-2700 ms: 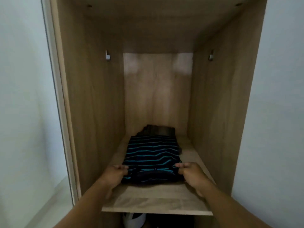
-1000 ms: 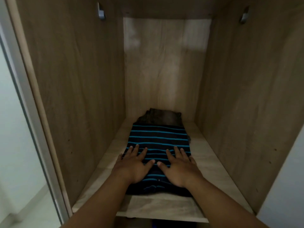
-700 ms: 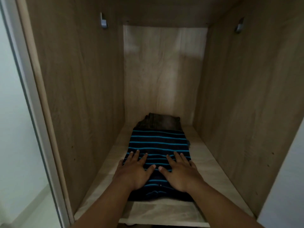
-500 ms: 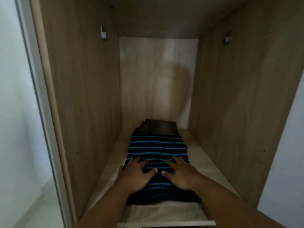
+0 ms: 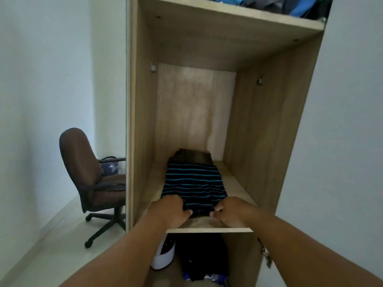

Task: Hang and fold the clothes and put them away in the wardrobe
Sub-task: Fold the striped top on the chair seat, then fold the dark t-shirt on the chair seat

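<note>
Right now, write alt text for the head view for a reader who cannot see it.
Both hands, left hand and right hand, grip the near edge of a folded striped shirt lying on a wooden wardrobe shelf, with a darker folded garment behind it. A brown office chair stands to the left of the wardrobe.

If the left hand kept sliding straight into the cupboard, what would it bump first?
The left hand already touches the striped shirt and would push it toward the dark folded garment behind; depth is unclear.
</note>
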